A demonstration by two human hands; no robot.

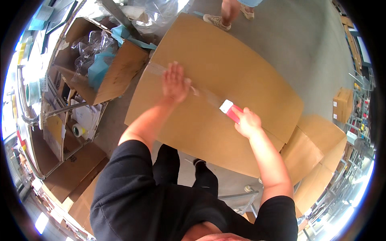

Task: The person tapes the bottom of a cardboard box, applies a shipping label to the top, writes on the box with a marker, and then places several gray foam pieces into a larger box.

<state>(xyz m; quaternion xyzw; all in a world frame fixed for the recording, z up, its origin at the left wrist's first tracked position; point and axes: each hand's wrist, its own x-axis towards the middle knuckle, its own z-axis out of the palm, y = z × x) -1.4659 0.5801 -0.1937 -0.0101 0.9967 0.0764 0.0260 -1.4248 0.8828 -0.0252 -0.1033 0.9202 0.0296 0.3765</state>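
Note:
A large brown cardboard box [225,52] lies in front of me with its flaps meeting in a seam. A strip of clear tape [208,96] runs along part of that seam. My left hand [175,83] rests flat on the box top over the seam, fingers stretched out, holding nothing. Farther right along the seam, my right hand [248,121] is closed around a red-handled tool [230,109] with a flat, pale head. That head touches or hovers just above the cardboard; I cannot tell which. The tool's exact kind does not show clearly.
An open carton [114,74] with clear plastic and blue sheets stands on the left beside a metal rack. Another open carton [307,150] is at the right. A person's shoes [217,21] show beyond the box. A smaller carton [342,105] sits far right.

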